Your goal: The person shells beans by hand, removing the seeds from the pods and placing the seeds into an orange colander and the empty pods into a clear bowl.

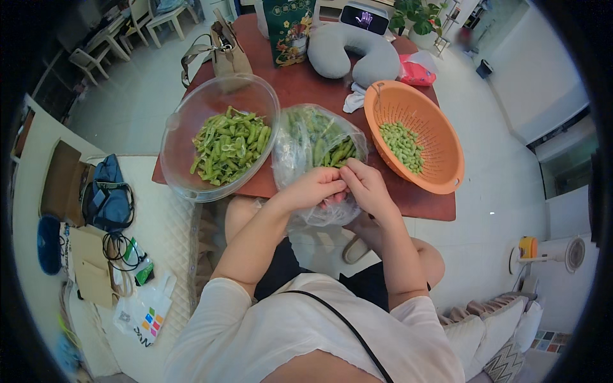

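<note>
My left hand (317,187) and my right hand (364,185) meet at the front of a clear plastic bag (295,193), fingertips pinched together. Whatever sits between those fingers is too small and covered to make out. Whole green bean pods (335,150) show inside the bag, right beyond my hands. To the left, a large clear plastic bowl (175,156) holds a heap of green pods (231,144), several of which look split. On the right an orange colander (440,169) leans toward me, with light green shelled beans (402,147) in it.
The red-brown table (418,203) also bears a beige handbag (231,59), a dark green paper bag (287,32), a grey neck pillow (351,48), a phone (364,18) and a pink packet (417,69). A blue backpack (110,198) lies on the cream seat at left.
</note>
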Available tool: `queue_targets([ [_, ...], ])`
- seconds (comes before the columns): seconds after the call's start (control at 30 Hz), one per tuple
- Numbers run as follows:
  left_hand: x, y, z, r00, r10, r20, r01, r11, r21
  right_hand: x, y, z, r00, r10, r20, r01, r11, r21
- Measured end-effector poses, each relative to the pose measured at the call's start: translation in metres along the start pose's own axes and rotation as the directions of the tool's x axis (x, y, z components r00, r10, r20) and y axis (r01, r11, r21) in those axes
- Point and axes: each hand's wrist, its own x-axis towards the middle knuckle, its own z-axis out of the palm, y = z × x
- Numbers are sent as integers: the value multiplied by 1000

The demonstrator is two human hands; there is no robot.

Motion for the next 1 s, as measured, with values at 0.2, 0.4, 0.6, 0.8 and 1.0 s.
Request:
queue_targets([
  [0.2,0,0,-3,998,-7,65,15,991,-132,3,9,6,1000,-22,-2,22,999,32],
  [0.4,1,1,-6,996,-49,78,67,967,-246,3,15,11,1000,5,5,-6,975,222],
  [0.6,2,-3,-6,995,-84,54,96,956,-278,3,20,14,998,-50,-44,57,982,179],
  [0.8,1,0,-6,993,-109,34,114,940,-322,3,19,17,996,-17,-86,28,992,125],
  [1.0,-1,6,-7,990,-142,25,141,916,-376,3,24,18,996,-29,-82,43,984,174],
])
